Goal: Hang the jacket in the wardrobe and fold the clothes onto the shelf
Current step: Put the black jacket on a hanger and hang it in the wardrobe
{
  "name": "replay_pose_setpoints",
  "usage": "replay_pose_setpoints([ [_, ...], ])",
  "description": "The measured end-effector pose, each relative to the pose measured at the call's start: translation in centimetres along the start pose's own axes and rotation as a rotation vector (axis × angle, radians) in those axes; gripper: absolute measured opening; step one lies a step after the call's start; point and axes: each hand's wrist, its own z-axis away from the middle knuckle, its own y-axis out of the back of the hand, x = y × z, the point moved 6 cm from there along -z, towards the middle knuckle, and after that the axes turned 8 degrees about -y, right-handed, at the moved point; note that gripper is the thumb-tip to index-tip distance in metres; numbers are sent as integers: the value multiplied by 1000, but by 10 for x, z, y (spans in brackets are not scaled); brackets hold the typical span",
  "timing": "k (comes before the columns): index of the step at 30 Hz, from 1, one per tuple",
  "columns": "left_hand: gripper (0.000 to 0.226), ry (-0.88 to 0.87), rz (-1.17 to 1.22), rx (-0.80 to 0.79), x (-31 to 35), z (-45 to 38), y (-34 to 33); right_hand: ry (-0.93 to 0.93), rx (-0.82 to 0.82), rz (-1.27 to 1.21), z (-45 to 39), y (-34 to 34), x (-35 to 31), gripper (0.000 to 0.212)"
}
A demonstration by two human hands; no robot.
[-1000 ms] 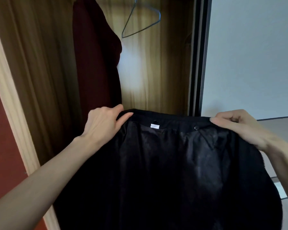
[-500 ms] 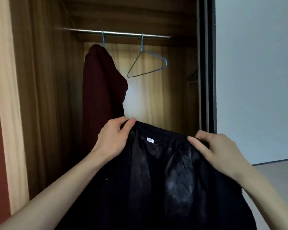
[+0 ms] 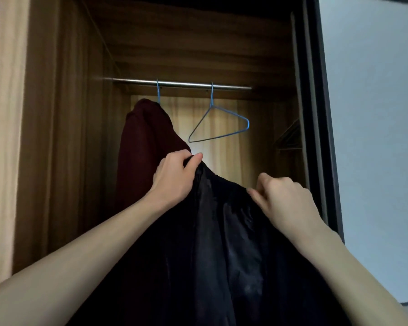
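The person stands at the open wardrobe point(image 3: 64, 137) with a black jacket point(image 3: 222, 255) held up in front of it, shiny lining facing them. The left hand point(image 3: 174, 177) grips the jacket's top edge at its highest point, thumb and fingers curled tight over the fabric, and the cloth falls away from there in dark folds down past the bottom of the view. The right hand point(image 3: 285, 198) sits lower and to the right on the same edge, fingers bent in and pinching the material; it is a little blurred, so the exact hold is hard to read, but the cloth bunches under its fingertips. Both bare forearms reach up from below on either side of the jacket. Inside the wardrobe a metal rail point(image 3: 181, 84) runs across near the top. A dark red garment point(image 3: 146, 147) hangs from it on a blue hanger, just behind and touching close to the left hand. Beside that, to the right, an empty blue wire hanger point(image 3: 218, 124) dangles from the rail, tilted, above the gap between the two hands. A dark door frame point(image 3: 320, 137) and a pale wall point(image 3: 375, 137) stand on the right.
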Motion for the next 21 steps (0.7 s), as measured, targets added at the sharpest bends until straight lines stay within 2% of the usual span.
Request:
replay_pose_setpoints([
  [2, 52, -5, -14, 2, 0, -15, 5, 82, 60, -83, -31, 10, -13, 37],
  [4, 48, -33, -41, -34, 3, -27, 4, 172, 207, -130, -69, 26, -31, 42],
  [6, 43, -78, -104, -101, 8, -33, -3, 179, 386, -64, -112, 44, -50, 47],
  [7, 42, -97, -141, -129, 9, -34, -8, 151, 412, -4, -135, 49, -58, 50],
  [10, 42, -89, -200, -142, 3, -35, -15, 18, 221, 195, -194, 44, -73, 54],
  [13, 42, -65, -225, -118, -5, -38, -8, -45, -15, 276, -220, 20, -77, 37],
  [15, 43, -65, -233, -118, -5, -37, -6, -92, -120, 149, -229, 2, -73, 30],
  [17, 44, -66, -241, -122, -3, -34, -5, -205, -184, -149, -239, -12, -66, 26],
  [19, 45, -50, -242, -123, -2, -31, -4, -270, -126, -364, -246, -17, -62, 26],
  [21, 45, -33, -241, -117, -1, -29, -4, -290, -51, -459, -248, -18, -58, 29],
])
